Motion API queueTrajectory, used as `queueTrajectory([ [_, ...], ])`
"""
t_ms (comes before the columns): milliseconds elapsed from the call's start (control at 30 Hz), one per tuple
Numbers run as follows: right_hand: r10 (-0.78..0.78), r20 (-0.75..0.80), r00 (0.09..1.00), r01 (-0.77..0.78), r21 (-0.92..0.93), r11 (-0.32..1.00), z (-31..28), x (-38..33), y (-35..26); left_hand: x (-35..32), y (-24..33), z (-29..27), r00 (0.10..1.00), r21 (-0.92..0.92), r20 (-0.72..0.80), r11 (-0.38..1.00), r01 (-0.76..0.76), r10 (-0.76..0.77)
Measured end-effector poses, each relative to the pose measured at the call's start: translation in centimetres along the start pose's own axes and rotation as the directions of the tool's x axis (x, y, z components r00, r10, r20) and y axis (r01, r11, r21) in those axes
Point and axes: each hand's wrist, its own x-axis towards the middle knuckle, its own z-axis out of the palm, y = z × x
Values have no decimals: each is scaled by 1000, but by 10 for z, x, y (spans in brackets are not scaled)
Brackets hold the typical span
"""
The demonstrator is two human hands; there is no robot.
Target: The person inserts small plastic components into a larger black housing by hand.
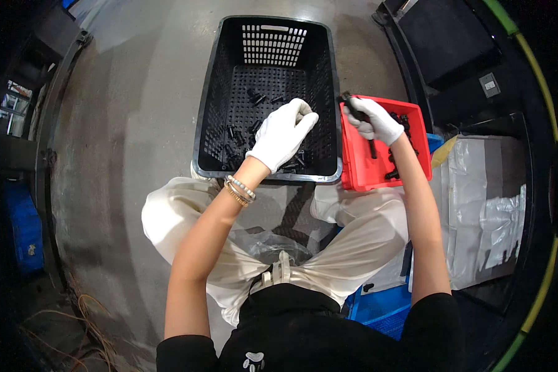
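Note:
My left hand (284, 134), in a white glove, is over the near part of a black plastic crate (204, 118). Its fingers are curled together; whatever they hold, if anything, is hidden. Loose black bolt-like parts (236, 134) lie scattered on the crate's perforated floor. To the right, my gloved right hand (378, 119) is above a red bin (356, 162), closed around a black bolt-like part (351, 106) that sticks out past the fingers. Below that hand a dark shaft (372, 149) shows; I cannot tell whether it is held too. More black parts (392, 175) lie in the red bin.
The crate and bin stand side by side beyond my knees. A clear plastic bag (273, 247) lies between my legs. Blue crates (384, 310) are at my right hip, beside a plastic-wrapped box (483, 204). Orange cables (93, 322) trail on the floor at lower left.

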Motion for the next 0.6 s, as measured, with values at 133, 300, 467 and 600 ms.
queueTrajectory([
  [133,-37,266,963,25,50,998,51,5,-14,1,5,3,999,-52,-39,998,26,-28],
  [300,30,292,956,-83,170,982,75,4,-14,1,14,-1,989,-147,-86,983,109,-122],
  [467,9,370,929,-136,320,938,70,10,-6,1,2,0,993,-122,-113,992,-37,23],
  [600,17,299,954,-125,345,930,67,13,1,0,-5,3,982,94,-159,992,-82,97],
])
